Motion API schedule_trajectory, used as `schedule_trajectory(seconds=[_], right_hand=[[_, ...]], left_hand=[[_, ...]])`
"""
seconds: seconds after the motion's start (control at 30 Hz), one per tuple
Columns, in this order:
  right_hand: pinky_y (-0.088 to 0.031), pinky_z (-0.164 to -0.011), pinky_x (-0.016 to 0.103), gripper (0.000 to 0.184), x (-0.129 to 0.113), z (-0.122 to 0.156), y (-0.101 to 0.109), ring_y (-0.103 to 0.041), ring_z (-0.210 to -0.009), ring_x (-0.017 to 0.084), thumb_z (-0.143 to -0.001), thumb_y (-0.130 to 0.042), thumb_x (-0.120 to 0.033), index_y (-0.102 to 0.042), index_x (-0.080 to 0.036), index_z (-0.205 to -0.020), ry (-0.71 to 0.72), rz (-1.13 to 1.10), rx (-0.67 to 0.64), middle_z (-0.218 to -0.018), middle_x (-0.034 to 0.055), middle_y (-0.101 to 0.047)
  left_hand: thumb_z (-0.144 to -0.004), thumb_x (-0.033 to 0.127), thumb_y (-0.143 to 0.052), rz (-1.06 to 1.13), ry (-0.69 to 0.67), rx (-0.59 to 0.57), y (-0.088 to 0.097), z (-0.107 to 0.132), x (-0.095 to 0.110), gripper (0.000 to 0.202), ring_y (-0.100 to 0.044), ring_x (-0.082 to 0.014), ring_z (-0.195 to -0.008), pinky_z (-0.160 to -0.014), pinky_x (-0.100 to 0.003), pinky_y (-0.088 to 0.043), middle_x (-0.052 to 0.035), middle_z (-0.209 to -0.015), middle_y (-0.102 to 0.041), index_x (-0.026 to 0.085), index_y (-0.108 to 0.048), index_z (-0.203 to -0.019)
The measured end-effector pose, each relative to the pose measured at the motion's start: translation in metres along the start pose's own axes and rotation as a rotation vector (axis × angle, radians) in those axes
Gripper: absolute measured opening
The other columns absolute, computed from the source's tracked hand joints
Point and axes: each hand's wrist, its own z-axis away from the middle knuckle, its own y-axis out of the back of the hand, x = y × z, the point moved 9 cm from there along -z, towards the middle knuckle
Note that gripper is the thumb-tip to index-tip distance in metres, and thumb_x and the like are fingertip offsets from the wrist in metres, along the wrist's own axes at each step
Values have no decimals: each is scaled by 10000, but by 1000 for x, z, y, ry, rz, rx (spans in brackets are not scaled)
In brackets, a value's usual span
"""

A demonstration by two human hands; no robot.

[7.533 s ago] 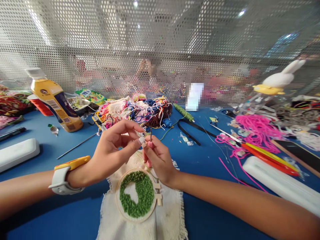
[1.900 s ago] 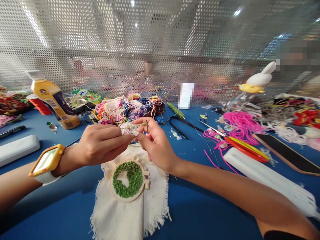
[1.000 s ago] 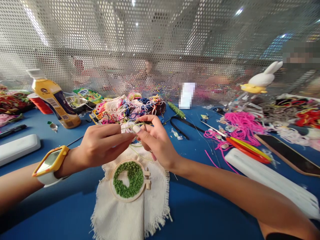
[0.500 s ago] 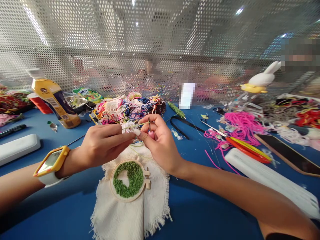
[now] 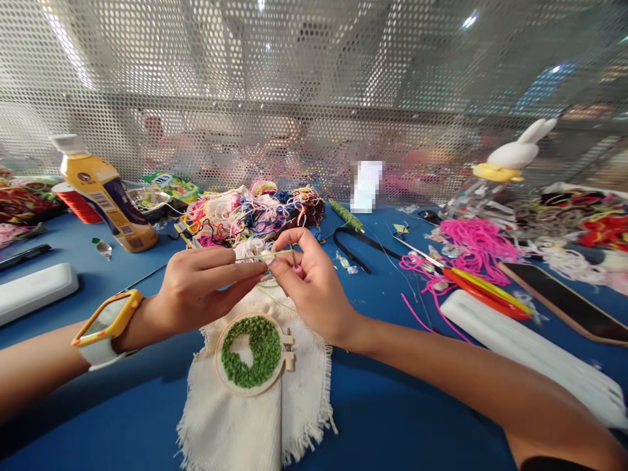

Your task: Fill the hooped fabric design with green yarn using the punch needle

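Note:
My right hand [image 5: 324, 294] is closed around a punch needle [image 5: 297, 269] with a pink handle and a thin metal shaft pointing up. In my left hand [image 5: 206, 284], the closed fingertips pinch a strand of green yarn [image 5: 251, 258] that runs across to the shaft; whether it passes through the needle is too small to tell. Both hands nearly touch above the table. Below them lies a cream cloth [image 5: 235, 432] with frayed edges, clamped in a round embroidery hoop [image 5: 218, 360]. Green looped stitches [image 5: 267, 353] fill much of the hoop around a bare patch.
Behind my hands is a tangled yarn heap [image 5: 265, 212]. A yellow bottle [image 5: 101, 190] stands at left. To the right are orange-yellow scissors [image 5: 483, 297], pink yarn [image 5: 478, 248], a phone [image 5: 564, 301] and a long white case [image 5: 530, 360]. A perforated metal screen [image 5: 314, 78] rises behind.
My fingertips and the punch needle have dropped slightly, and the needle's shaft shows less. My left wrist has shifted a little to the right. The hoop and cloth stay in place.

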Motion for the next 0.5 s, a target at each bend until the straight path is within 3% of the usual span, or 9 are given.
schedule_trajectory(seconds=[0.27, 0.5], right_hand=[[-224, -376, 156, 196, 11, -7, -1, -316, -403, 31, -830, -565, -199, -434, -196, -976, -108, -63, -51, -546, -96, -451], [-241, -387, 165, 158, 7, -7, 2, -304, -417, 30, -834, -541, -160, -460, -200, -964, -41, -50, -18, -588, -90, -419]], left_hand=[[-781, 113, -663, -48, -54, -11, -2, 2, 2, 140, -317, -78, -443, -430, -231, -249, 67, -530, -361, 152, -666, -916], [-808, 139, -645, -94, -98, -41, -1, 1, 8, 171, -338, -88, -456, -440, -232, -265, 60, -536, -384, 172, -667, -975]])
